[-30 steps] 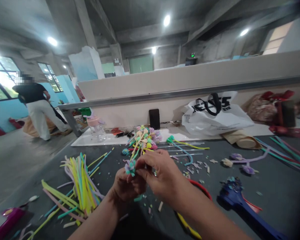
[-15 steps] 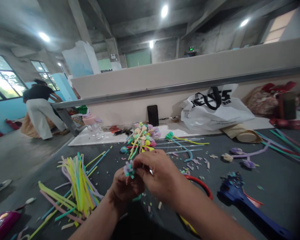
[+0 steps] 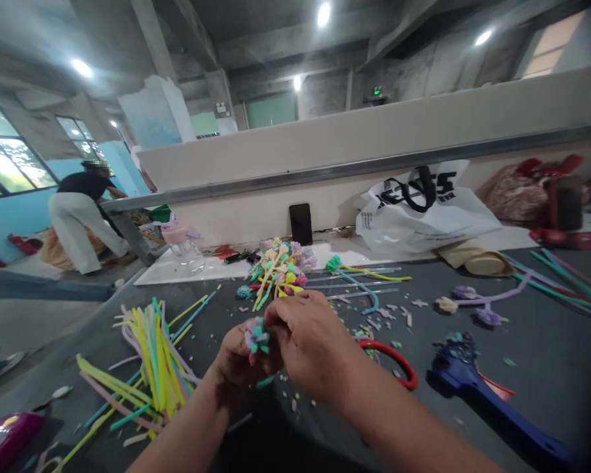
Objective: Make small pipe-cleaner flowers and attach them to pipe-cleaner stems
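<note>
1. The left hand [image 3: 234, 361] is clenched round the stem of a small lilac-and-teal fuzzy pipe-cleaner flower [image 3: 256, 336], head upward.
2. The right hand [image 3: 308, 345] pinches that head from three o'clock, so both hands touch it.
3. The stem seems to run twelve-to-six, with a teal end showing below the hands.
4. A bunch of finished pastel pipe-cleaner flowers [image 3: 282, 263] lies at twelve o'clock, and loose yellow and green pipe cleaners [image 3: 152, 355] at nine.

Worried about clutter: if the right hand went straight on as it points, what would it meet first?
The right hand touches the pipe-cleaner flower in the left hand; beyond, probably the pipe-cleaner pile, depth unclear.
</note>
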A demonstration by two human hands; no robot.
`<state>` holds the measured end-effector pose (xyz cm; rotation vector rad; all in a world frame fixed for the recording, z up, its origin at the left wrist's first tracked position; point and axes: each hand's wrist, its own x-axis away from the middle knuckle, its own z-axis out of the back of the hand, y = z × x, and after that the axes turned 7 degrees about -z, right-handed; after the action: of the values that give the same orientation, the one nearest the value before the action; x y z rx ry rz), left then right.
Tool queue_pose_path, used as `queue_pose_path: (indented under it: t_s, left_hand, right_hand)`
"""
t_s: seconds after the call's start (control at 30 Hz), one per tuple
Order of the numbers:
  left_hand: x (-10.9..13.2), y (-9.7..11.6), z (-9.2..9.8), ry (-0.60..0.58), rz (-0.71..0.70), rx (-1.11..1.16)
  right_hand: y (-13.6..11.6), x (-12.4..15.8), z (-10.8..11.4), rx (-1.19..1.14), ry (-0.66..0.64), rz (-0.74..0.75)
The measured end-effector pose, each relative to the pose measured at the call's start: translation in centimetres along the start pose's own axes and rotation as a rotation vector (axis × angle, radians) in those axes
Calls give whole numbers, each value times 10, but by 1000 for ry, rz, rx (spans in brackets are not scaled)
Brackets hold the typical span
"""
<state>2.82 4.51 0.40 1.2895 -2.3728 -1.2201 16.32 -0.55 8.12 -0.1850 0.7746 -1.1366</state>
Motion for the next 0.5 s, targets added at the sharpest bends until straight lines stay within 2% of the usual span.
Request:
queue_pose_path:
  t_s: [0.1,0.27,0.5]
  left_hand:
    - [0,2,3,-16,-21,-22]
    - [0,7,2,4,-71,-56]
    - [0,7,6,68,-70,-96]
  right_hand:
    - [2,-2,-1,-70,-14,-35]
    - [4,-3,7,-168,-26,-222]
    - [3,1,15,-151,-112,-223]
